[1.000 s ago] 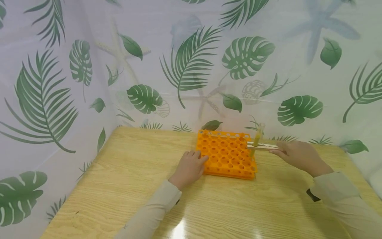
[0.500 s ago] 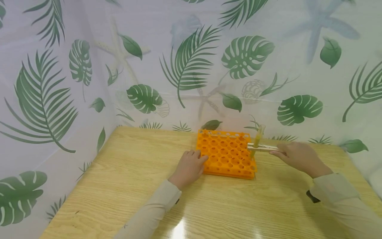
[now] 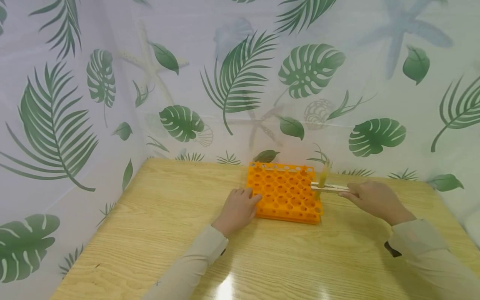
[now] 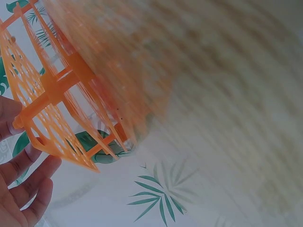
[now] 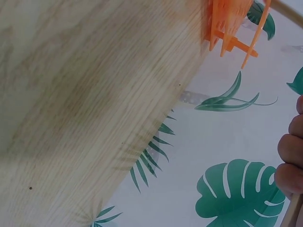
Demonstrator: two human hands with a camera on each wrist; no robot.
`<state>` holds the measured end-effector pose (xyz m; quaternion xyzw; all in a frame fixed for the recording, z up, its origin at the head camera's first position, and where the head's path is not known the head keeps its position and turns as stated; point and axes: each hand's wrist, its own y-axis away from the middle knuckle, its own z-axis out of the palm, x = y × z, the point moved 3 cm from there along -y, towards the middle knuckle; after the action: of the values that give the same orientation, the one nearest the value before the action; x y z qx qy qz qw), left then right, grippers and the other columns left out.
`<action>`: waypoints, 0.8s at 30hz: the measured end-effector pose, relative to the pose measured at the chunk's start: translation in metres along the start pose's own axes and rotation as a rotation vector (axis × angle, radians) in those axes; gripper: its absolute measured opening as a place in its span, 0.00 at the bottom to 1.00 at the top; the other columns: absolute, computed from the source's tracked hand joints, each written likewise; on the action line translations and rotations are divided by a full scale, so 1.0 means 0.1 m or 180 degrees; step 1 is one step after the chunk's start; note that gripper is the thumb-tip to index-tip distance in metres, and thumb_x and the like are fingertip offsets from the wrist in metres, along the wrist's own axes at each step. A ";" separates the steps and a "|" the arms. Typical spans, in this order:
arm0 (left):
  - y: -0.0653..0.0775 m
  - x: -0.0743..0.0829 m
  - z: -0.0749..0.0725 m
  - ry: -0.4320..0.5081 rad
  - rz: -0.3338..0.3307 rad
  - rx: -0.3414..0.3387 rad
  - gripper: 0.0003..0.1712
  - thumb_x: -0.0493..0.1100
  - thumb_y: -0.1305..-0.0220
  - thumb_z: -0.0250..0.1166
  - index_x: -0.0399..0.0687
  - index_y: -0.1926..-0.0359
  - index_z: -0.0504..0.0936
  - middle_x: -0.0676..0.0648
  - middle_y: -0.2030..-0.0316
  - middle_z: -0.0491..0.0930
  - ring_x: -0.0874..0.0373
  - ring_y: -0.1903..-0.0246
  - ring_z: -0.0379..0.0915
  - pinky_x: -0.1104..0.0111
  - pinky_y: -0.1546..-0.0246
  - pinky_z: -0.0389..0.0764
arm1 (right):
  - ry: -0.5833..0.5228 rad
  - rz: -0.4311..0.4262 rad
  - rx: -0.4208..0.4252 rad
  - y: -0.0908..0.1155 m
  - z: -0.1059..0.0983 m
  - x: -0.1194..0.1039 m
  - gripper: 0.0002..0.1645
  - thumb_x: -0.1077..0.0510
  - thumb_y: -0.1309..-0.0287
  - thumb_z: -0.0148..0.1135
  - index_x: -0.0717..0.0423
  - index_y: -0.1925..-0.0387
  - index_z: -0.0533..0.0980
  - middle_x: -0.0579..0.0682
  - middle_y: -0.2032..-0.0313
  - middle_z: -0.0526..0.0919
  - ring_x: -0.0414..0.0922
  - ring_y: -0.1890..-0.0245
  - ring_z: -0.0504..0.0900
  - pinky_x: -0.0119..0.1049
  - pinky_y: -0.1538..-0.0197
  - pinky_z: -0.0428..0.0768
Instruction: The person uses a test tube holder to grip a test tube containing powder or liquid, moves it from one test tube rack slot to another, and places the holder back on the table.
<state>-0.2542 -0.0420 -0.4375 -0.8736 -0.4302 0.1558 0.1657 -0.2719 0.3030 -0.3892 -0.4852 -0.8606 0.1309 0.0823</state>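
At the left end of an orange test tube rack (image 3: 283, 193), my left hand (image 3: 237, 209) grips its near corner. The left wrist view has the thumb and fingers (image 4: 28, 189) on either side of the rack's end bar. My right hand (image 3: 376, 200) holds a wooden test tube clamp (image 3: 331, 188), which reaches left to the rack's right side. In the clamp's jaws a glass test tube (image 3: 323, 177) with yellowish contents leans slightly. Its lower end is at the rack's right edge; whether it sits in a hole I cannot tell. Curled fingers (image 5: 289, 151) show in the right wrist view.
The rack stands on a wood-grain table (image 3: 168, 250) near its back edge. Behind and to the left hangs a white curtain (image 3: 232, 83) printed with green leaves and starfish.
My right hand, the clamp and the test tube have moved slightly downward in the head view. The left hand and the rack stay in place.
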 end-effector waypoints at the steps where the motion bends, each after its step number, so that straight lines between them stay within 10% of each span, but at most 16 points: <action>1: 0.00 0.00 0.00 0.0001 -0.0003 -0.0013 0.09 0.45 0.39 0.59 0.57 0.57 0.76 0.52 0.70 0.71 0.58 0.73 0.65 0.68 0.68 0.68 | -0.0011 0.0001 0.0015 0.00 0.01 0.00 0.24 0.45 0.44 0.62 0.46 0.84 0.59 0.38 0.88 0.51 0.33 0.87 0.50 0.28 0.80 0.52; 24: 0.01 0.00 0.00 -0.0018 0.0019 0.0060 0.09 0.45 0.40 0.61 0.56 0.57 0.75 0.52 0.70 0.71 0.58 0.73 0.65 0.69 0.68 0.68 | 0.0059 -0.0179 0.0176 0.06 0.19 0.02 0.24 0.46 0.46 0.63 0.46 0.84 0.59 0.37 0.88 0.49 0.31 0.87 0.48 0.26 0.81 0.50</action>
<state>-0.2538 -0.0424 -0.4381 -0.8729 -0.4265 0.1628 0.1723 -0.2732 0.3049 -0.4091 -0.4596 -0.8691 0.1478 0.1073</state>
